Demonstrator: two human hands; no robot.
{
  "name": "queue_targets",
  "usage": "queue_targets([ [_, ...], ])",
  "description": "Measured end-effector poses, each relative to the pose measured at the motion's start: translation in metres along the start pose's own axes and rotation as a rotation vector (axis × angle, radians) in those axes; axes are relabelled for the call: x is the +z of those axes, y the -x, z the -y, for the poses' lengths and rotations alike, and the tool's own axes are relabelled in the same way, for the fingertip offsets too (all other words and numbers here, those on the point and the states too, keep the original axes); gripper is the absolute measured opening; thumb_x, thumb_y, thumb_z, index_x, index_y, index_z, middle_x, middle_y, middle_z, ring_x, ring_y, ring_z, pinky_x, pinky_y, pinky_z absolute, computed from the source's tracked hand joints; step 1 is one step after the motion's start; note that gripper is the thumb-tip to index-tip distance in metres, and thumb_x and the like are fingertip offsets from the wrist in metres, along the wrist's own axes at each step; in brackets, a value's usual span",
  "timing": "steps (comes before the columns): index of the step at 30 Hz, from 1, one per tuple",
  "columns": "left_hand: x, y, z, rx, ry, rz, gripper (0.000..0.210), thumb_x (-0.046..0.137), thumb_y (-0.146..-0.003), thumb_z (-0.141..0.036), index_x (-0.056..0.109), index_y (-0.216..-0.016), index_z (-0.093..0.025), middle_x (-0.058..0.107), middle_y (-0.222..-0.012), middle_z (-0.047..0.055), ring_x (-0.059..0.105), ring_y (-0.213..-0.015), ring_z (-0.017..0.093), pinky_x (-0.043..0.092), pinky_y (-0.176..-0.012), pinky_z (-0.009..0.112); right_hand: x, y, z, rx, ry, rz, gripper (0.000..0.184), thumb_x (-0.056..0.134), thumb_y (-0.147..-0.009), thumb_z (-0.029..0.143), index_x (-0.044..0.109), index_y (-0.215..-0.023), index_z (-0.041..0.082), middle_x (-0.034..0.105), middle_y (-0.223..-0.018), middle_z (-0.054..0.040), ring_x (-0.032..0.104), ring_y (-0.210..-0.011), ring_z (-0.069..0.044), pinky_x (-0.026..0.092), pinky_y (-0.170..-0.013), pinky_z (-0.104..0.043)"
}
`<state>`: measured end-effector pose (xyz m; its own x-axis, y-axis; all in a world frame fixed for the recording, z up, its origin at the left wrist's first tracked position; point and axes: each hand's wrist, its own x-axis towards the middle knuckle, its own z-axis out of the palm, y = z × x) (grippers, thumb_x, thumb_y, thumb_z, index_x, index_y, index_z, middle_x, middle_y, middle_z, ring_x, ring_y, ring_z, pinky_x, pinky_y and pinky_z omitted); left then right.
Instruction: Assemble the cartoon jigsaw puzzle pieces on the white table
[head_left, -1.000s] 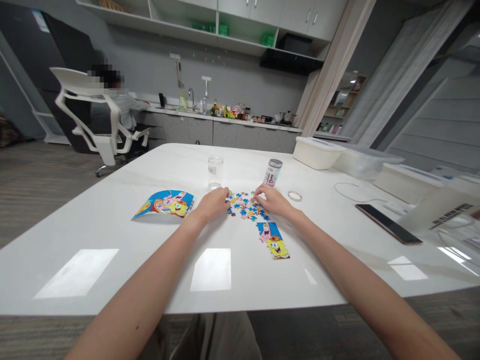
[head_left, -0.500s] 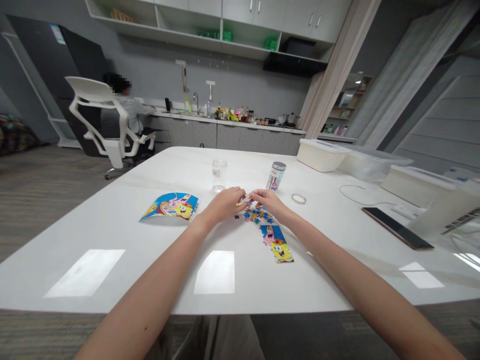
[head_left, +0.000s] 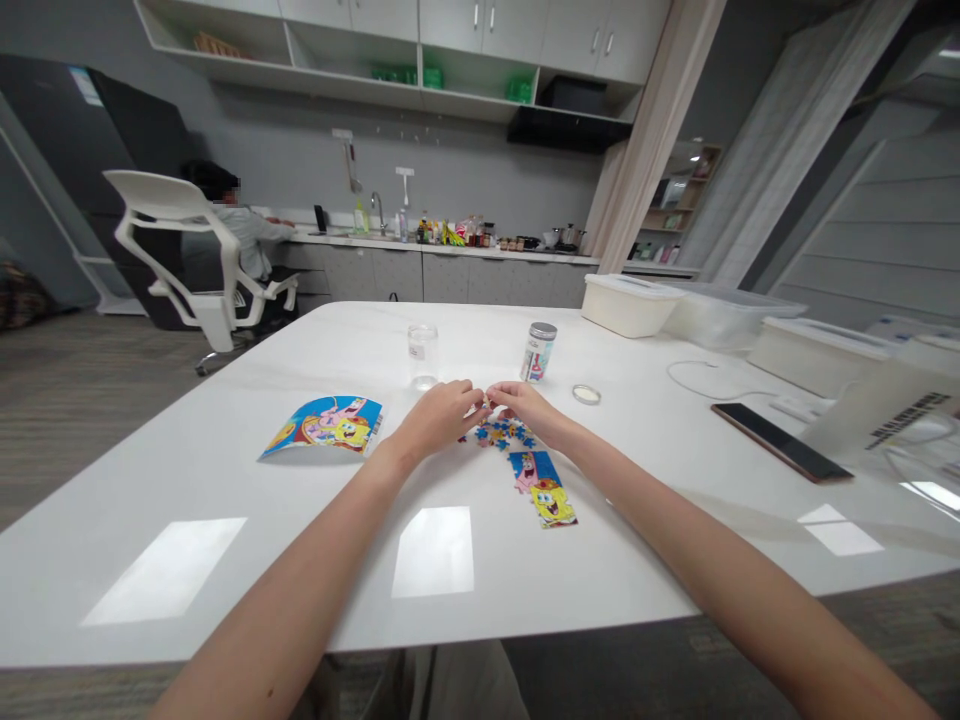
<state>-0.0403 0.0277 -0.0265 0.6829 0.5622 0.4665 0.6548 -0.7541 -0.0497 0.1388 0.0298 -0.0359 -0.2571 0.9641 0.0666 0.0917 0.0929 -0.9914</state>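
Note:
My left hand (head_left: 442, 415) and my right hand (head_left: 531, 408) meet fingertip to fingertip above a loose pile of jigsaw puzzle pieces (head_left: 504, 434). The fingers of both are closed in a pinch on small puzzle pieces, mostly covered by the fingertips. Just nearer than the pile lies a joined strip of puzzle (head_left: 544, 488), showing a pink and a yellow cartoon figure on blue. A curled picture sheet (head_left: 322, 424) with similar figures rests to the left of my left hand.
Beyond my hands stand a clear jar (head_left: 422, 358) and a lidded can (head_left: 538, 352), with a round lid (head_left: 586, 394) lying nearby. On the right are a phone (head_left: 780, 442), a cable and storage boxes (head_left: 630, 306). A person (head_left: 251, 240) sits on a white chair (head_left: 176, 235) at the far counter.
The view has shifted a little, so the scene sits slightly further left. My hands stay together over the pile, with small finger movements and fingertips slightly closer.

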Motion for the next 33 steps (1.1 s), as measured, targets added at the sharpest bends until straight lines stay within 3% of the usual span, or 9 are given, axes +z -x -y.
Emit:
queue_targets([
  [9,-0.0014,0.0001,-0.0008,-0.024,0.020,-0.002,0.017,0.056,-0.090,-0.028,0.063,-0.080,-0.016,0.063,-0.081,0.005,0.060,-0.077,0.019,0.044,-0.069,0.030,0.0034,0.0030,-0.0013,0.063,-0.049,0.079,0.021,0.071,-0.073,0.036,0.067,-0.073,0.016,0.066,-0.076,-0.0010,0.057,-0.069,-0.012,0.041,-0.064,-0.023],
  [21,-0.0038,0.0002,-0.0050,-0.090,0.096,0.056,0.020,0.051,-0.091,-0.029,0.062,-0.081,-0.016,0.065,-0.081,0.005,0.060,-0.076,0.017,0.044,-0.069,0.029,0.0000,0.0045,0.0023,0.000,0.059,0.118,0.038,0.069,-0.072,0.052,0.069,-0.079,0.015,0.067,-0.077,-0.0034,0.058,-0.073,-0.014,0.040,-0.064,-0.025],
  [29,-0.0028,0.0002,-0.0046,-0.068,0.067,0.025,0.021,0.047,-0.094,-0.028,0.060,-0.083,-0.017,0.064,-0.082,0.005,0.061,-0.076,0.018,0.043,-0.069,0.029,0.0006,0.0045,0.0031,0.009,0.024,0.118,0.025,0.065,-0.076,0.040,0.069,-0.076,0.015,0.066,-0.074,-0.0030,0.058,-0.072,-0.013,0.042,-0.063,-0.023],
  [33,0.0017,-0.0010,-0.0058,-0.153,0.061,-0.016,0.016,0.049,-0.094,-0.031,0.057,-0.092,-0.017,0.064,-0.085,0.005,0.062,-0.077,0.018,0.044,-0.068,0.029,-0.0015,0.0034,0.0050,0.032,0.010,0.063,0.017,0.065,-0.076,0.033,0.068,-0.076,0.016,0.067,-0.074,-0.0023,0.059,-0.070,-0.012,0.041,-0.060,-0.022],
])
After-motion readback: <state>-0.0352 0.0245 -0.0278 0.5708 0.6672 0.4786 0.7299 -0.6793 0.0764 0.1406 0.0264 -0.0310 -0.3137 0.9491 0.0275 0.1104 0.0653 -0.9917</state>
